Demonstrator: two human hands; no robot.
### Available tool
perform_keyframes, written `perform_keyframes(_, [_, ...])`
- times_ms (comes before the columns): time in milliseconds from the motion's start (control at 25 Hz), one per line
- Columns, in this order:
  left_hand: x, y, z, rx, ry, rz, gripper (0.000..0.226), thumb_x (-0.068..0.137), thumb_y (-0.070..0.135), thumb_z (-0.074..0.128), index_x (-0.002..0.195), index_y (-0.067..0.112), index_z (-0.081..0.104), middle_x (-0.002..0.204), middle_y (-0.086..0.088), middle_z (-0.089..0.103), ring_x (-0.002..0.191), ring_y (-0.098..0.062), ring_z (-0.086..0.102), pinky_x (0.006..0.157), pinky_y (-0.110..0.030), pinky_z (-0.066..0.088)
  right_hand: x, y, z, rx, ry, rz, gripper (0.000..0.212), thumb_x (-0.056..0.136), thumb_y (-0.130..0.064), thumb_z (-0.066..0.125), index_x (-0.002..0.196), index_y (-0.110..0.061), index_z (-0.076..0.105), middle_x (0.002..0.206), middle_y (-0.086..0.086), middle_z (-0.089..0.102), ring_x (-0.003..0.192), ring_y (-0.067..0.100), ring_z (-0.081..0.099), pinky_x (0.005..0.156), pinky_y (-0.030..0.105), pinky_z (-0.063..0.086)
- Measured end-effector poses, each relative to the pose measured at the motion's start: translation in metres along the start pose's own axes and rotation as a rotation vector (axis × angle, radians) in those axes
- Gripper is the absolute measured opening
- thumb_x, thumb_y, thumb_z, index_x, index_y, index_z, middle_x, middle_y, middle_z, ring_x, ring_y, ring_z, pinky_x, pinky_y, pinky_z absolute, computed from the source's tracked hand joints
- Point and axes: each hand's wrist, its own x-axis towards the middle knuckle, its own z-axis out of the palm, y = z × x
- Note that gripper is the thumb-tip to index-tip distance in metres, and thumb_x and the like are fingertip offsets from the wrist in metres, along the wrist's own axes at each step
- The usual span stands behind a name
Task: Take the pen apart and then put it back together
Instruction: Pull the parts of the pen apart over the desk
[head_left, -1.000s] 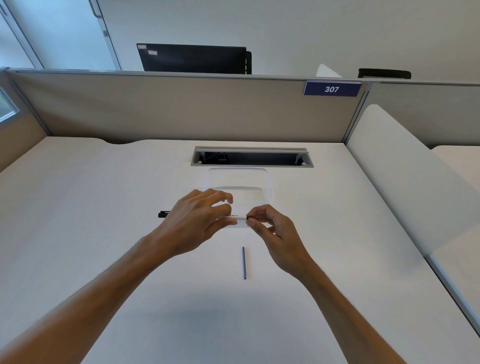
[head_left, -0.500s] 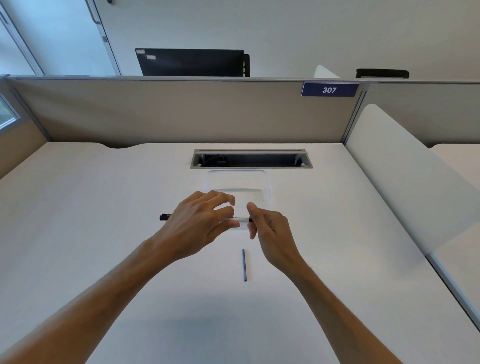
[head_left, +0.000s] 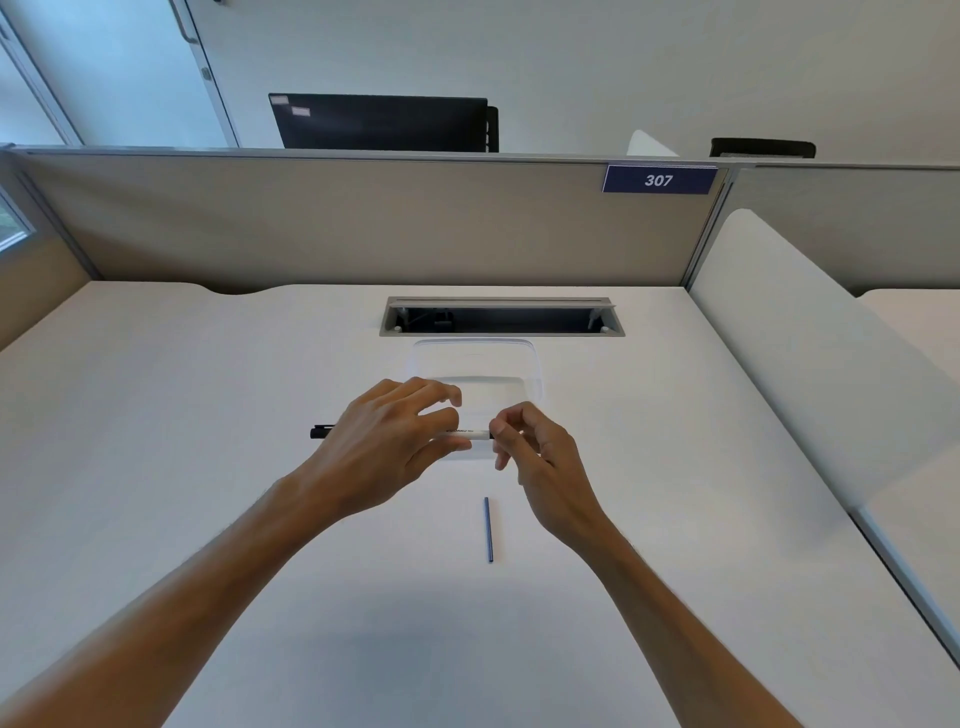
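A white pen barrel with a black cap end is held level above the white desk. My left hand wraps the barrel's middle, hiding most of it. My right hand pinches the barrel's right end with thumb and forefinger; whatever sits at that tip is hidden by the fingers. A thin blue refill lies loose on the desk just below the hands, pointing towards me.
A clear plastic container stands on the desk right behind the hands. Beyond it is an open cable slot and a beige partition. A white divider bounds the desk on the right.
My right hand's fingers have shifted and turned at the barrel's right end. The left hand, the pen and the refill stay where they were.
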Motion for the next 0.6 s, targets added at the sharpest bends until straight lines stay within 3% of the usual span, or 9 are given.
perform_keyframes(80, [0.001,0.002,0.001,0.007,-0.005,0.022,0.039,0.098,0.047,0.035,0.089,0.02,0.063,0.117,-0.002,0.067,0.097,-0.02,0.065,0.073,-0.033,0.054,-0.001,-0.001,0.005,0.019,-0.005,0.006,0.039,0.103,-0.028,0.048,0.066,-0.016,0.056,0.059,-0.001,0.055,0.054,0.006,0.048,0.056,0.015,0.039])
perform_keyframes(200, [0.003,0.008,0.0,0.003,-0.013,0.033,0.04,0.1,0.045,0.033,0.09,0.018,0.06,0.099,0.001,0.065,0.074,-0.018,0.06,0.054,-0.033,0.052,0.0,-0.002,0.015,0.046,0.069,0.04,0.061,0.101,-0.039,0.047,0.053,-0.003,0.041,0.05,0.008,0.038,0.05,0.018,0.037,0.053,0.032,0.034])
perform_keyframes(320, [0.002,0.012,-0.004,-0.017,-0.023,0.027,0.039,0.101,0.043,0.03,0.087,0.016,0.054,0.076,0.004,0.052,0.054,-0.014,0.043,0.039,-0.03,0.042,0.0,-0.003,0.019,0.036,0.167,0.05,0.063,0.101,-0.039,0.047,0.05,-0.007,0.029,0.047,0.004,0.026,0.046,0.016,0.025,0.048,0.031,0.023])
perform_keyframes(480, [0.0,0.011,-0.008,-0.091,-0.062,0.03,0.042,0.101,0.047,0.028,0.09,0.017,0.055,0.069,0.005,0.051,0.048,-0.016,0.042,0.042,-0.03,0.04,-0.001,-0.006,0.017,0.065,0.163,-0.026,0.06,0.103,-0.03,0.047,0.048,-0.013,0.028,0.044,-0.002,0.025,0.044,0.013,0.022,0.046,0.03,0.02])
perform_keyframes(600, [0.001,0.011,-0.013,-0.232,-0.101,-0.03,0.051,0.1,0.055,0.023,0.111,0.023,0.061,0.068,0.004,0.061,0.052,-0.016,0.047,0.05,-0.03,0.042,0.001,-0.009,0.015,0.085,0.148,-0.073,0.059,0.101,-0.031,0.045,0.044,-0.021,0.033,0.04,-0.009,0.031,0.042,0.009,0.027,0.045,0.024,0.023])
